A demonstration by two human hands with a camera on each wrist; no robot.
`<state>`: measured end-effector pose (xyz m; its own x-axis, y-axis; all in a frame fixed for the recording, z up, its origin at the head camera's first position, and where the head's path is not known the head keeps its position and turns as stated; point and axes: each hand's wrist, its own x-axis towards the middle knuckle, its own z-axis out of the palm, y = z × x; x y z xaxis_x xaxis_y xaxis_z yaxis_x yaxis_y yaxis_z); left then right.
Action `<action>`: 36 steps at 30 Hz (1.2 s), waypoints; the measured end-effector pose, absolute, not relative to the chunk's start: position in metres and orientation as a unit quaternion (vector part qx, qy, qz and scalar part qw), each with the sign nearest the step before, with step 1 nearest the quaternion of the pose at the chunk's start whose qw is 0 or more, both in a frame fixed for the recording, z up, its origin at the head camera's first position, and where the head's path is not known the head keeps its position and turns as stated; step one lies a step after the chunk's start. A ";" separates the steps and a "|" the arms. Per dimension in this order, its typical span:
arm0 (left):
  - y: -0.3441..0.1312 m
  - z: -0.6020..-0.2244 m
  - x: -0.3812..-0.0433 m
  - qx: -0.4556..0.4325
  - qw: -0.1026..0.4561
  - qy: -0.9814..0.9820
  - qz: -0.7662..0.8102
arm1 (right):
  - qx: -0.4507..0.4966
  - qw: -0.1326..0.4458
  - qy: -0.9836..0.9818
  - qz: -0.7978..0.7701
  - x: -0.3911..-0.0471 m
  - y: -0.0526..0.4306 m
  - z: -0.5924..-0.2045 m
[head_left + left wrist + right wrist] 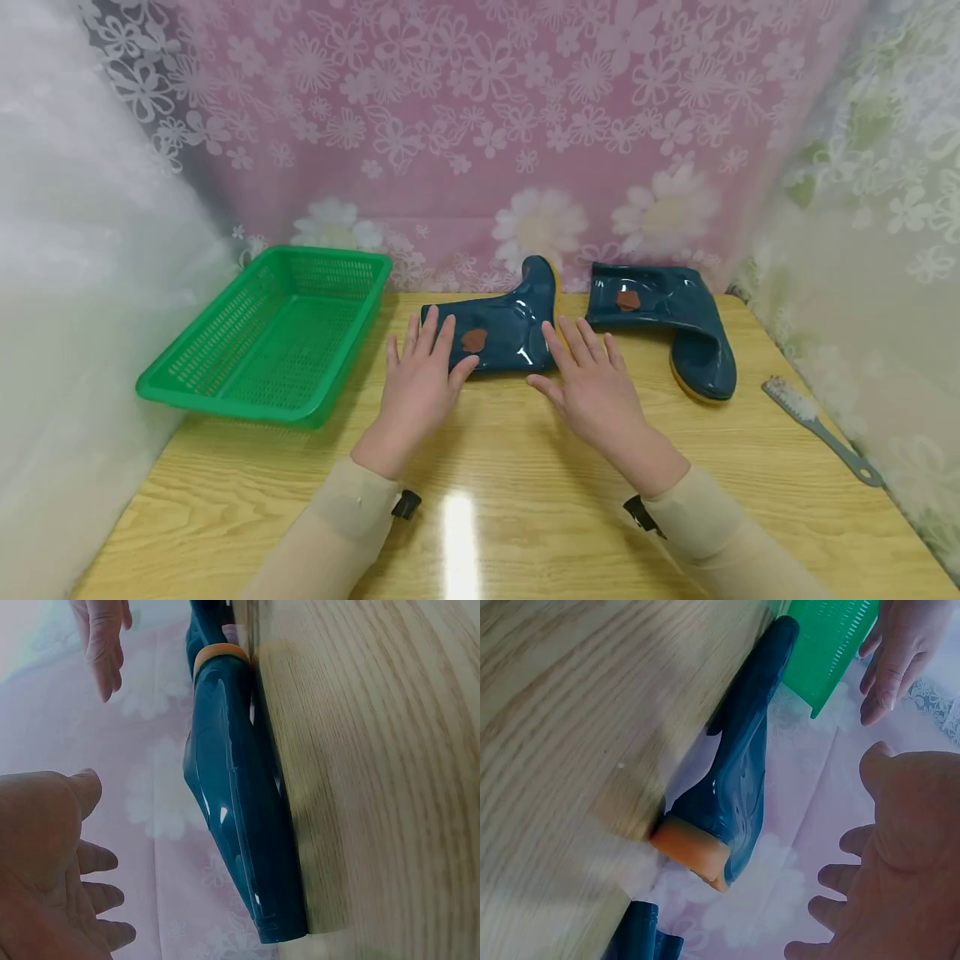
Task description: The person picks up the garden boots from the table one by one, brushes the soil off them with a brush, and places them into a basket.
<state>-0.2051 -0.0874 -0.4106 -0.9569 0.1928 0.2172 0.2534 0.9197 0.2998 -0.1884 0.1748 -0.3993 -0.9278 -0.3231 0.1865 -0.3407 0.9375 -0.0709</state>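
A dark blue rubber boot [510, 325] with a yellow-orange sole lies on its side at the back middle of the table. On its shaft is a reddish-brown patch [474, 340]. My left hand [422, 385] is held out near the boot's shaft end, fingers straight and spread. Toward the boot's foot end, my right hand [602, 398] is spread the same way. Both wrist views show the left hand [907, 656] and right hand [103, 645] raised off the table, apart from the boot and holding nothing.
A second blue boot [693, 292] lies on its side at the right, also with a brown patch [627, 301]. A grey brush [821, 429] lies by the right edge. The green plastic basket [288, 342] stands at the left. Floral curtains [480, 150] surround the wooden table [517, 517].
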 end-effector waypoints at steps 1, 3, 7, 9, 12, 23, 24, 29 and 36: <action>-0.088 -0.411 -0.206 -0.111 0.092 -0.975 -0.166 | 0.168 0.084 -0.981 0.051 -0.189 0.175 -0.399; -0.088 -0.411 -0.208 -0.107 0.095 -0.975 -0.169 | 0.168 0.080 -0.981 0.051 -0.190 0.174 -0.398; -0.088 -0.411 -0.209 -0.107 0.094 -0.973 -0.181 | 0.167 0.074 -0.982 0.050 -0.192 0.174 -0.399; -0.088 -0.413 -0.210 -0.106 0.088 -0.972 -0.191 | 0.165 0.071 -0.982 0.052 -0.194 0.174 -0.400; -0.089 -0.415 -0.212 -0.102 0.080 -0.970 -0.205 | 0.160 0.066 -0.983 0.054 -0.196 0.175 -0.403; -0.099 -0.420 -0.217 -0.087 0.056 -0.964 -0.245 | 0.147 0.040 -0.985 0.076 -0.205 0.178 -0.409; -0.100 -0.420 -0.217 -0.084 0.054 -0.963 -0.250 | 0.146 0.039 -0.985 0.077 -0.207 0.178 -0.410; -0.102 -0.424 -0.223 -0.073 0.044 -0.962 -0.258 | 0.140 0.032 -0.986 0.080 -0.211 0.180 -0.413; -0.103 -0.432 -0.230 -0.061 0.038 -0.966 -0.248 | 0.133 0.018 -0.987 0.087 -0.216 0.180 -0.419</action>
<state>-0.2297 -0.1033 -0.4324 -0.9896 0.0990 0.1040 0.1368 0.8692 0.4751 -0.2159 0.1797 -0.4189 -0.9642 -0.2586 0.0582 -0.2647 0.9499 -0.1663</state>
